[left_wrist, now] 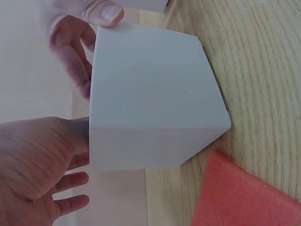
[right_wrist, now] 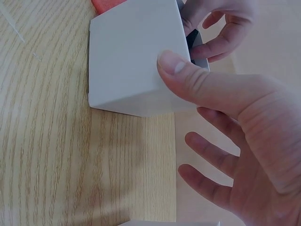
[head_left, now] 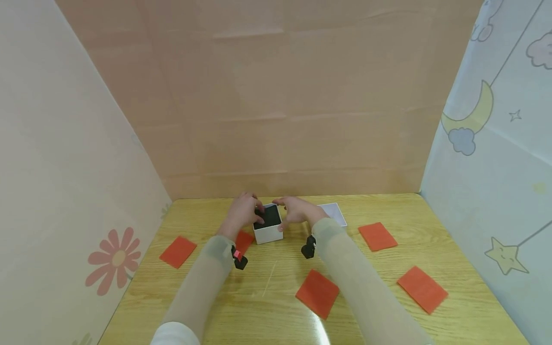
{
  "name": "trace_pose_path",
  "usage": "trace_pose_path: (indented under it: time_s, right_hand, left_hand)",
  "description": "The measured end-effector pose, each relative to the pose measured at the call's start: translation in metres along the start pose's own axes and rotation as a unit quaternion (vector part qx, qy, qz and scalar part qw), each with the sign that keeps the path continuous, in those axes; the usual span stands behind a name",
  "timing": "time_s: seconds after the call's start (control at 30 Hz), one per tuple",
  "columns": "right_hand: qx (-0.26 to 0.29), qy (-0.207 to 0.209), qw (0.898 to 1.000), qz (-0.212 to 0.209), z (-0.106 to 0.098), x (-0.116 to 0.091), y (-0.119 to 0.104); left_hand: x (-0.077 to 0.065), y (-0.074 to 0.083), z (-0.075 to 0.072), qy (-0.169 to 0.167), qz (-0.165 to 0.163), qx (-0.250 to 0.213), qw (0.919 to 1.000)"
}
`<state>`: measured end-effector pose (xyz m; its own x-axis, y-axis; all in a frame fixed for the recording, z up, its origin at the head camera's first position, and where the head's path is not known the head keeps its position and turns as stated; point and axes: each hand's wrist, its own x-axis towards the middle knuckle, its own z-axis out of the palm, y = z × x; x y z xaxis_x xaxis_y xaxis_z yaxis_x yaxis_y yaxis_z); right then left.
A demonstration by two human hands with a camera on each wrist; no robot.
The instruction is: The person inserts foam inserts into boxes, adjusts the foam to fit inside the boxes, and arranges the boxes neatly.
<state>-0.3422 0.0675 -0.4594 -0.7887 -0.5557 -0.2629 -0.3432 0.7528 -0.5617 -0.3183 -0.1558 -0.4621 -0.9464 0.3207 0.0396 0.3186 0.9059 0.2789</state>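
Judging by the white lid (head_left: 333, 214) lying right of centre, we have the white box (head_left: 269, 235) open mid-frame, black insert (head_left: 271, 215) still inside, our left hand (head_left: 242, 211) with fingertips in it, grip unclear, our right hand (head_left: 297, 211) thumbing its wall, fingers apart, the table (head_left: 252, 311) ending close behind but roomy at lower centre.

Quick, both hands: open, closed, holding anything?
Left hand: digits reach into the white box; whether they grip the black piece can't be told.
Right hand: open, fingers spread, thumb touching the box.
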Motion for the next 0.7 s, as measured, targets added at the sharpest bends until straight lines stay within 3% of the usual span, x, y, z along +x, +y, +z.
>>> trace_pose_path:
  time_s: [0.43,0.7]
  right_hand:
    - [0.004,0.0,1.0,-0.01,0.0,0.001,0.001]
    - [0.004,-0.001,1.0,-0.019,-0.001,-0.002,-0.001]
  left_hand:
    - [0.006,-0.006,0.009,0.037,0.016,0.007,0.9992]
    - [0.006,-0.005,0.012,0.039,0.003,-0.018,0.9991]
